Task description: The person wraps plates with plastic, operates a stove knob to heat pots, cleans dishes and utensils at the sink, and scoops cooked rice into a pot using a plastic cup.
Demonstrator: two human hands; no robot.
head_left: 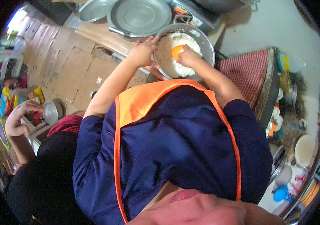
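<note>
A deep metal pot (209, 44) with a loop handle holds a white, crumbly, flour-like heap (190, 42). Inside it, my right hand (189, 57) is closed on a small orange plastic cup (176, 51), which touches the white heap. My left hand (144, 52) lies against the pot's left side, fingers spread at the rim and thumb lower down. Just beyond that hand, a wide round metal pan or lid (140, 17) rests at the table's far side.
Another metal lid (95, 10) and a dark stove (195, 17) stand at the back. To the right is a red checked cloth (244, 71). At left, another person's hand (17, 118) is near a metal pot (50, 112). Flattened cardboard (68, 71) covers the floor.
</note>
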